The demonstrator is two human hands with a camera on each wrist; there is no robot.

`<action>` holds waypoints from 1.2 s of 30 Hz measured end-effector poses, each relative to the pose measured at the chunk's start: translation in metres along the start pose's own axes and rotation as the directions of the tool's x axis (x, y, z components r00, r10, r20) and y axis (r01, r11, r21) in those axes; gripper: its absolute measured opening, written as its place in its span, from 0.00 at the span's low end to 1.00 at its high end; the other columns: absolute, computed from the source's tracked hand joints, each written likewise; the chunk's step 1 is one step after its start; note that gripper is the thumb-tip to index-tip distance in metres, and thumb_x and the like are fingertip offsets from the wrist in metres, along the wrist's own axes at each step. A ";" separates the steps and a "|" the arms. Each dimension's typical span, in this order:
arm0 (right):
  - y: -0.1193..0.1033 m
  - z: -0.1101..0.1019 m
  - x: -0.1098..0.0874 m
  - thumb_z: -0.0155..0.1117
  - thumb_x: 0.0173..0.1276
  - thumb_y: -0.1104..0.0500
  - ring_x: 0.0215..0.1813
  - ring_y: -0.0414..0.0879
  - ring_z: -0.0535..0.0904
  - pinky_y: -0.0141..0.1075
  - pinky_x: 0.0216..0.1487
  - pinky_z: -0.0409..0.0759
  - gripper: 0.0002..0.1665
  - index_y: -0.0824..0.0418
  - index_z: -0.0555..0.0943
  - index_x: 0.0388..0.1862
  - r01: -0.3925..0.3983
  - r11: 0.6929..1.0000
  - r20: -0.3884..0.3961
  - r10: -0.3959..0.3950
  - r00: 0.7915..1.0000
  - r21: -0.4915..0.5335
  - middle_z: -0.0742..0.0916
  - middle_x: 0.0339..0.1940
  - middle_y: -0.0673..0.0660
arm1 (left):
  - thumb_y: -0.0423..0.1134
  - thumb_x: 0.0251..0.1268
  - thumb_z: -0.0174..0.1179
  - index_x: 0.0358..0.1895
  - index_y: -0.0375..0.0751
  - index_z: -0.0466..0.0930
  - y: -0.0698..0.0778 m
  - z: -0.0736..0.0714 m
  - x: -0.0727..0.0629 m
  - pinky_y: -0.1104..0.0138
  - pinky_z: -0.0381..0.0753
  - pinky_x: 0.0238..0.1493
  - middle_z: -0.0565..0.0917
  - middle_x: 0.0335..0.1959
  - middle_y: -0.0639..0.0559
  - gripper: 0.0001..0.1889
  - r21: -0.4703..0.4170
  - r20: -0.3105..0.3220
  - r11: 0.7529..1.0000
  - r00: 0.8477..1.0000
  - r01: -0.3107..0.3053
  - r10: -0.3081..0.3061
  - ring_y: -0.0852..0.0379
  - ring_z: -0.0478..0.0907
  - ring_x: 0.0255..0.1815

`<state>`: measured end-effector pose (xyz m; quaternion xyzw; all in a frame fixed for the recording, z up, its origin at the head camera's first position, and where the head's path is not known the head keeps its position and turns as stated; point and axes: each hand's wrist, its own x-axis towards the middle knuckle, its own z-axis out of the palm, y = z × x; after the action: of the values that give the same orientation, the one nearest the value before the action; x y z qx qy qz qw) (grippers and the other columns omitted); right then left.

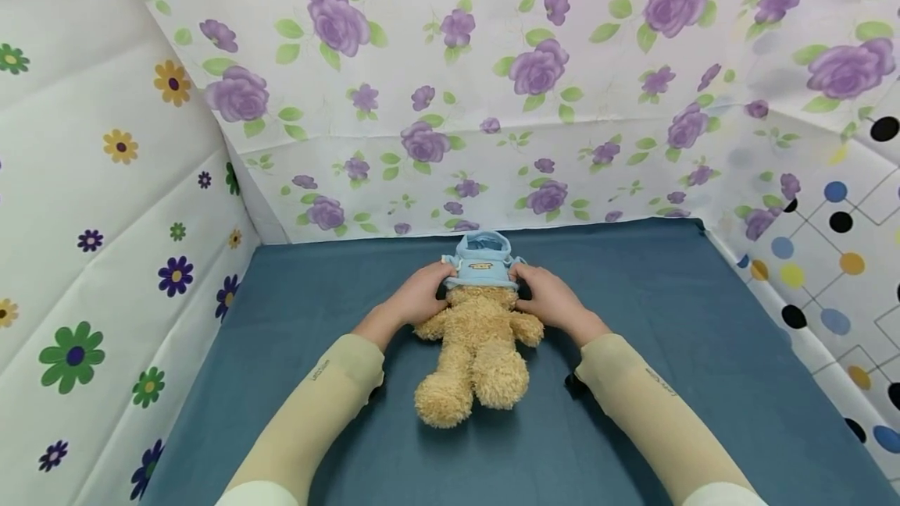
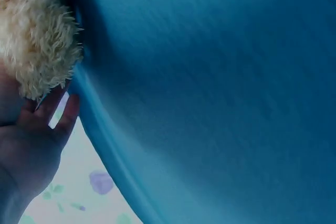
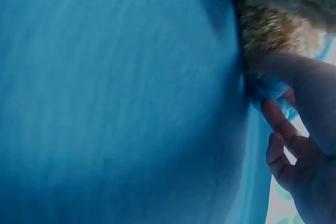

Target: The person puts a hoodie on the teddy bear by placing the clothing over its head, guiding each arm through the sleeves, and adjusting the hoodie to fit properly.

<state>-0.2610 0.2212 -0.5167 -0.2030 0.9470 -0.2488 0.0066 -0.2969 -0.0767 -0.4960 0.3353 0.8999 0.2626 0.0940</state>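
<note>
A curly tan teddy bear [image 1: 483,338] lies on the blue cloth, its legs towards me. Over its head end is a small light blue shirt [image 1: 481,268] with a little patch on the front; the head is hidden there. At the shirt's left side, my left hand [image 1: 420,295] pinches the hem, thumb on the fabric. My right hand [image 1: 551,299] grips the hem's opposite side. In the right wrist view, blue fabric [image 3: 270,85] shows between thumb and fingers. Fur [image 2: 44,45] covers part of the left fingers in the left wrist view.
The blue cloth [image 1: 316,279] covers the table. Behind it hangs a sheet with purple flowers [image 1: 425,143]. A flowered sheet [image 1: 126,201] stands along the left side, and a dotted one [image 1: 837,279] along the right.
</note>
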 end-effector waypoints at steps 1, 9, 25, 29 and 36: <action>0.000 0.001 0.001 0.74 0.75 0.63 0.37 0.51 0.71 0.48 0.39 0.66 0.18 0.56 0.70 0.46 -0.007 1.000 0.013 0.007 1.000 -0.010 0.77 0.36 0.55 | 0.26 0.72 0.69 0.60 0.41 0.76 0.001 0.001 0.001 0.51 0.78 0.58 0.80 0.60 0.43 0.18 0.012 -0.005 1.000 1.000 0.013 -0.013 0.45 0.79 0.63; -0.004 0.008 0.003 0.66 0.82 0.59 0.29 0.48 0.69 0.44 0.34 0.64 0.16 0.56 0.65 0.48 -0.068 0.998 0.057 0.068 0.996 0.000 0.74 0.31 0.55 | 0.33 0.77 0.67 0.65 0.44 0.76 0.010 0.006 0.004 0.48 0.77 0.60 0.83 0.63 0.45 0.18 0.121 -0.042 0.987 0.994 0.109 -0.104 0.47 0.81 0.61; -0.028 0.022 0.008 0.48 0.89 0.62 0.23 0.48 0.62 0.45 0.31 0.58 0.05 0.57 0.62 0.54 -0.318 0.925 0.062 0.312 0.948 0.205 0.77 0.28 0.57 | 0.33 0.83 0.56 0.56 0.43 0.75 0.020 0.024 0.000 0.57 0.66 0.32 0.76 0.26 0.51 0.07 0.028 -0.171 0.969 0.956 0.245 -0.237 0.53 0.69 0.23; -0.027 0.023 0.007 0.51 0.88 0.63 0.24 0.48 0.62 0.44 0.32 0.58 0.08 0.57 0.61 0.52 -0.269 0.934 0.016 0.273 0.962 0.234 0.75 0.28 0.57 | 0.32 0.80 0.60 0.46 0.45 0.76 0.023 0.025 -0.003 0.56 0.66 0.36 0.76 0.28 0.49 0.04 -0.001 -0.229 0.963 0.938 0.268 -0.261 0.51 0.70 0.29; -0.017 0.023 0.004 0.57 0.78 0.74 0.34 0.52 0.64 0.47 0.42 0.61 0.15 0.60 0.61 0.42 -0.160 0.928 -0.128 0.213 0.969 0.337 0.69 0.33 0.58 | 0.28 0.77 0.62 0.51 0.44 0.81 0.023 0.026 -0.012 0.50 0.76 0.53 0.82 0.51 0.45 0.08 -0.112 -0.324 0.977 0.923 0.181 -0.208 0.44 0.77 0.56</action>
<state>-0.2552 0.1956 -0.5285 -0.0869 0.9056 -0.4148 -0.0136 -0.2657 -0.0594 -0.5061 0.1908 0.9203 0.3410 -0.0210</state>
